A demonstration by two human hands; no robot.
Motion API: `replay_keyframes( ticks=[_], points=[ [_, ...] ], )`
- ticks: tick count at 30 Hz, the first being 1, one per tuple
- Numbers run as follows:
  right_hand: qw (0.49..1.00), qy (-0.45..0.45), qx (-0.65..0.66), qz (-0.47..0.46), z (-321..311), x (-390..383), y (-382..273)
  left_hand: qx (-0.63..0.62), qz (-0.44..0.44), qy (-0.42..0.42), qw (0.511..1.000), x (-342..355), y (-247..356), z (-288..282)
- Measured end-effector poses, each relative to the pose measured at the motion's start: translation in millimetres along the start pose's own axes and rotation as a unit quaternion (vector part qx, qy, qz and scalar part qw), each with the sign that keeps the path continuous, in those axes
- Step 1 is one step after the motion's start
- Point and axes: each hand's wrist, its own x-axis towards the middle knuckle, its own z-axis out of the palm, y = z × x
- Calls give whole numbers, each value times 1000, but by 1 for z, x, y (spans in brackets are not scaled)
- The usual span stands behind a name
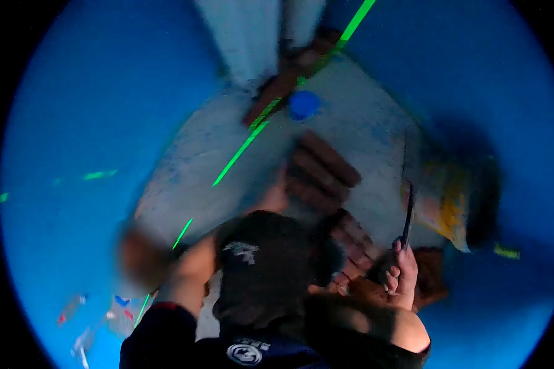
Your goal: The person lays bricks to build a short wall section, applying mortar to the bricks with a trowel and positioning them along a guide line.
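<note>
My right hand [401, 273] is closed around a thin dark bladed tool [409, 218], which points up and away and shows edge-on. My left arm reaches forward past a dark cloth-covered shape [264, 270] with a pale mark. At its end, my blurred left hand [274, 198] is beside several long reddish-brown bricks [320, 172] lying side by side; its fingers are smeared, and I cannot tell whether it touches them. More reddish bricks [354, 249] lie close together between the dark shape and my right hand.
A brick row [271, 98] runs by a pale upright column [243, 40], near a round blue object [305, 106]. A bright green line [240, 154] crosses the grey floor [191, 160]. At right, a yellow-and-white bag-like thing [452, 200] adjoins a dark rounded shape [486, 203].
</note>
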Motion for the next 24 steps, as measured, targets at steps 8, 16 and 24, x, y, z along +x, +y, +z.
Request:
replay_keyframes(
  ticks=[8,16,24],
  points=[
    [794,310,-479,-211,-71,-75,-138,310,221,-91,920,-1,-13,-10],
    [281,383,-880,-25,-150,-52,-205,265,270,-197,904,17,15,11],
    [385,336,-856,-79,-143,-26,-211,-152,-102,-102,978,-8,-85,-87]
  ],
)
